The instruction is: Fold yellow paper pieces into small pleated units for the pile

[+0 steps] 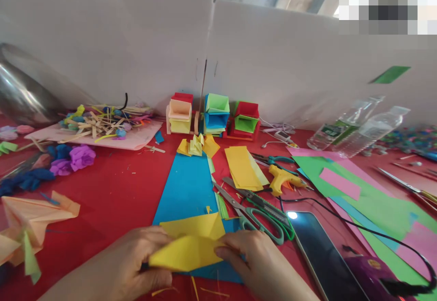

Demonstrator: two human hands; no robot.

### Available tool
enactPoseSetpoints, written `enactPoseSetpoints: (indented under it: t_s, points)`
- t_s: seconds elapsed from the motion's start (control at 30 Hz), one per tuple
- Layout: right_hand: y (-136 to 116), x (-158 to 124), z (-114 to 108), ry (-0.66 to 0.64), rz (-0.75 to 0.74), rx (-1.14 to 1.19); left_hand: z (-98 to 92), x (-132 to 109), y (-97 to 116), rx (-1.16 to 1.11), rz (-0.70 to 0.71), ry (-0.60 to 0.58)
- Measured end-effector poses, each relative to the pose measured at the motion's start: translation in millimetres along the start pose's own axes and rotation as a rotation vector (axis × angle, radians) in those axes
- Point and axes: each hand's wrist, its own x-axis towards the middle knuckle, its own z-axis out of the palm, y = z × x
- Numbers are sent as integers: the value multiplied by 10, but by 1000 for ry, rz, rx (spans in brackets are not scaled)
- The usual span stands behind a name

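Note:
A sheet of yellow paper is bent over on itself, its near flap lifted toward me. At its left end my left hand grips it between thumb and fingers. My right hand pinches the right edge. Under the paper lies a long blue paper strip on the red tabletop. Green-handled scissors and a green utility knife rest just beyond my right hand. Farther back are several flat yellow paper pieces and some small folded yellow pieces.
Small coloured paper boxes stand against the white partition. A yellow glue gun, a phone and green paper sheets lie to the right. Plastic bottles lean behind them. Purple crepe flowers and wooden sticks are left.

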Motion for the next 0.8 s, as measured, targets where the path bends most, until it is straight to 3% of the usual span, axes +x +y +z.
enactPoseSetpoints:
  t_s: [0.1, 0.2, 0.27, 0.3, 0.37, 0.43, 0.57, 0.8]
  points:
    - [22, 33, 88, 51, 154, -10, 113, 1, -128, -28, -157, 80]
    - [46, 76, 172, 86, 188, -11, 198, 1, -166, 115, -232, 356]
    - [63, 95, 219, 90, 170, -45, 241, 10, -107, 345, -175, 583]
    - [73, 99, 243, 98, 156, -68, 267, 18, -64, 492, -73, 632]
    - [101, 94, 294, 130, 119, -107, 343, 35, 15, 756, 265, 525]
    - [138, 76, 346, 180, 77, -133, 445, 49, 58, 897, 445, 457]
    - [203, 51, 404, 246, -12, -158, 624, 47, 30, 950, 383, 356]
    - [201, 76, 374, 148, -110, -231, 686, 0, -40, 893, 351, 315]
